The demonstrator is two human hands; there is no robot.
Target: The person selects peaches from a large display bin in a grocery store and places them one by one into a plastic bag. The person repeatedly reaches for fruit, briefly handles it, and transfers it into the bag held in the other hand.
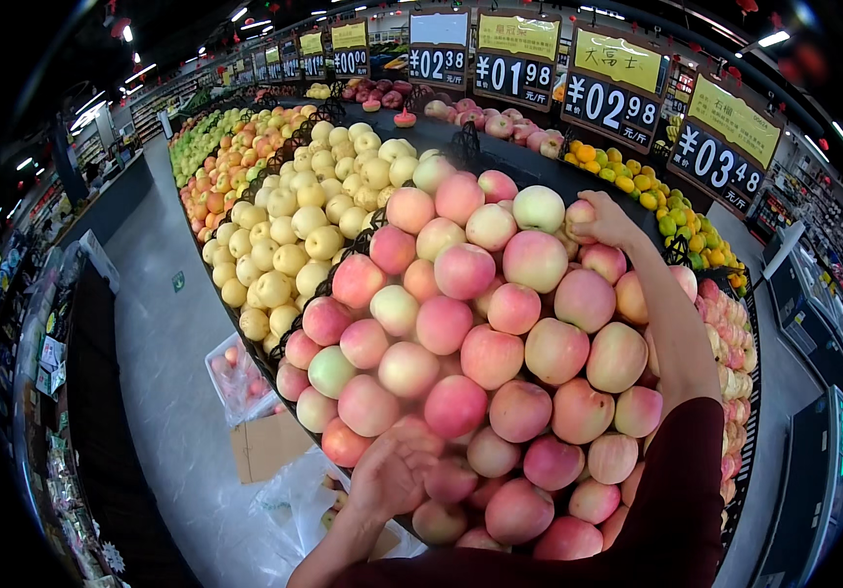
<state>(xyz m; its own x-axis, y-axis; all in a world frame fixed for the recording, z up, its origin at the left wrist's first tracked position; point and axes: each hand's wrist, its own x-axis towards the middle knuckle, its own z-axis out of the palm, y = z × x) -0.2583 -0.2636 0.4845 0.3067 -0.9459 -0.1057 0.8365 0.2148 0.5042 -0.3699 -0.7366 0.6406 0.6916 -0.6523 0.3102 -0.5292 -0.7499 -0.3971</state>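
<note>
A sloping pile of pink and pale green apples (491, 356) fills the middle of the head view. At its upper right, my right hand (601, 219) has its fingers around a pink apple (581, 220). My left hand (397, 467) is at the lower left of the pile, palm turned up and fingers half curled beside the apples; whether it touches one is blurred. Pale yellow round pears (311, 220) lie left of the apples, beyond a black mesh divider (348, 257).
A white crate with bagged fruit (241, 375), a cardboard box (267, 445) and clear plastic bags (296, 500) sit low at the left. Price signs (517, 59) line the back. Orange and green citrus (634, 180) and more pink fruit (733, 353) lie at the right.
</note>
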